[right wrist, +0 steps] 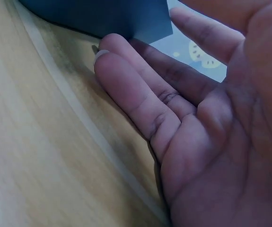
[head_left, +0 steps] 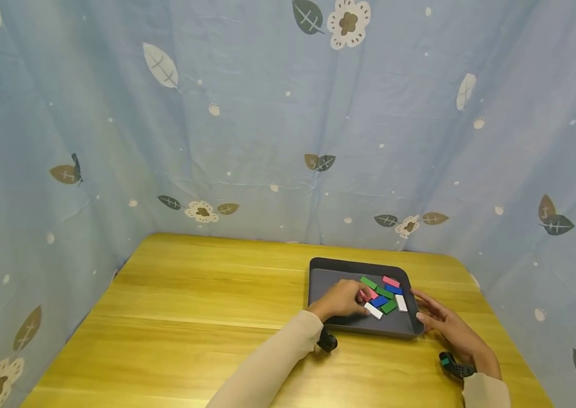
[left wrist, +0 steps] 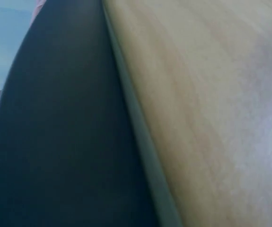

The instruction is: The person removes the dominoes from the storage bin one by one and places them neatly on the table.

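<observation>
A dark grey tray (head_left: 339,263) lies on the table with several small flat blocks in its right half. My left hand (head_left: 341,298) reaches over the tray's near side, fingers bent over a pink block (head_left: 371,293) and thumb beside a white block (head_left: 373,310). Thumb and fingertips stand apart; the palm side is hidden. Around them lie a blue block (head_left: 378,301), green blocks such as one green block (head_left: 388,306), and another white block (head_left: 401,303). My right hand (head_left: 448,326) rests against the tray's right wall, its fingers extended along the outside in the right wrist view.
The yellow wooden table (head_left: 191,306) extends far to the left of the tray. Behind it hangs a blue curtain (head_left: 247,141) with leaf and flower prints. The left wrist view is filled by the tray's outer wall (left wrist: 65,118) and wood grain.
</observation>
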